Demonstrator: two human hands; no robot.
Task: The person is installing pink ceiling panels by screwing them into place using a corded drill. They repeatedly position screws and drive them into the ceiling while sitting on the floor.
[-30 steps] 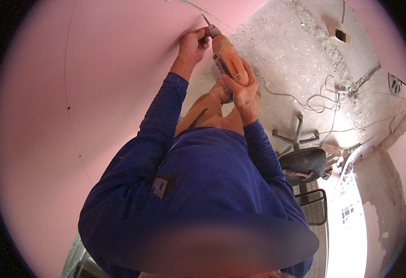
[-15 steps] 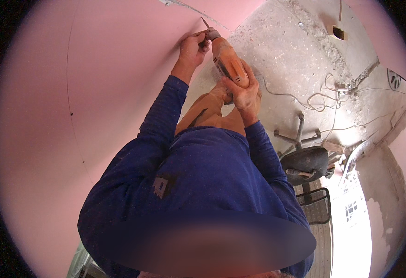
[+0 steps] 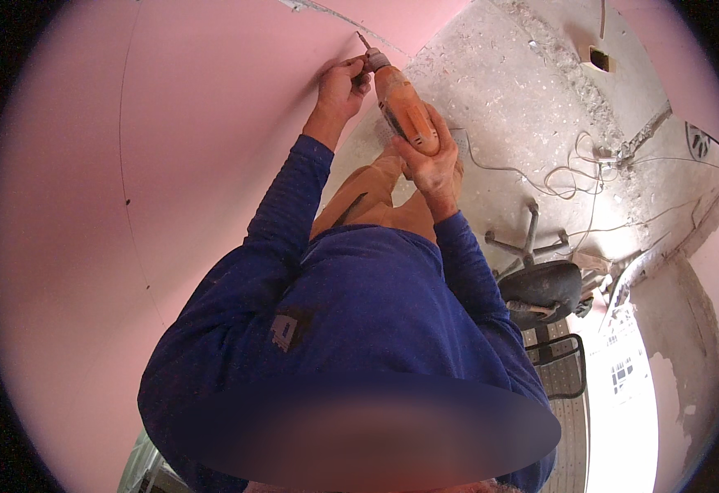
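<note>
Right hand: the right hand (image 3: 433,164) was wrapped round the body of the orange drill (image 3: 404,115) — a full grip, to keep it aimed at the wall.
Left hand: the left hand (image 3: 341,86) pinched at the chuck end, fingers narrow, seemingly steadying the bit (image 3: 362,41).
Drill: tip touching the pink wall (image 3: 195,164), near its top seam.
Floor: a dusty floor (image 3: 523,107) with a loose cable (image 3: 573,168) and a black chair (image 3: 540,283) lay below.
</note>
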